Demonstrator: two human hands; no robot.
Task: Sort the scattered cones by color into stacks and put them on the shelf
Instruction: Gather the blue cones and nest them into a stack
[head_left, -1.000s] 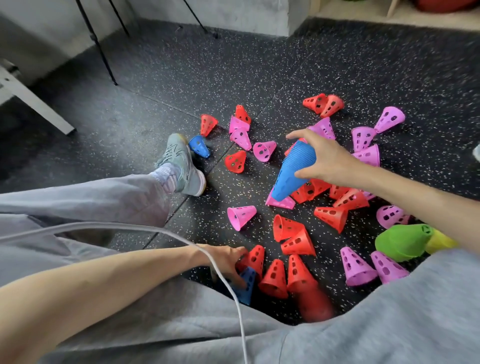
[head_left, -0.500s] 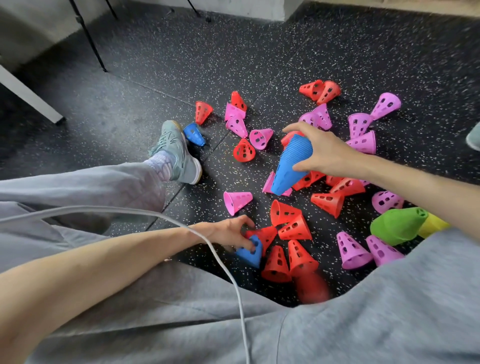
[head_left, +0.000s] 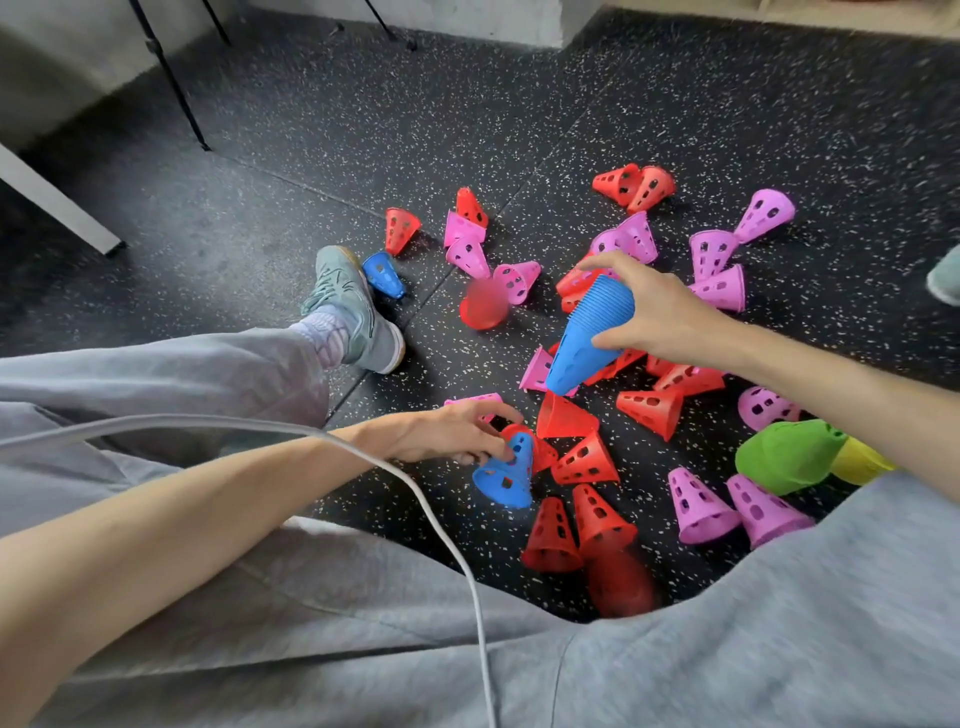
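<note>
My right hand (head_left: 657, 314) grips a tall stack of blue cones (head_left: 587, 340), tilted with its tip pointing down-left above the floor. My left hand (head_left: 452, 434) pinches a single blue cone (head_left: 506, 475) by its narrow end, lifted a little off the floor among red cones (head_left: 584, 460). Another blue cone (head_left: 383, 274) lies beside my shoe. Several red and pink cones (head_left: 698, 506) lie scattered over the dark floor. A green stack (head_left: 789, 454) and a yellow stack (head_left: 860, 460) lie on their sides at the right.
I sit on a speckled black rubber floor (head_left: 519, 104) with my grey-trousered left leg and shoe (head_left: 350, 312) stretched out. A grey cable (head_left: 441, 525) crosses my left arm and lap. Black stand legs (head_left: 176, 88) and a white bar (head_left: 57, 202) stand at the far left.
My left hand has picked the single blue cone out from among the red cones and raised it up and right. The right hand's blue stack stays about where it was.
</note>
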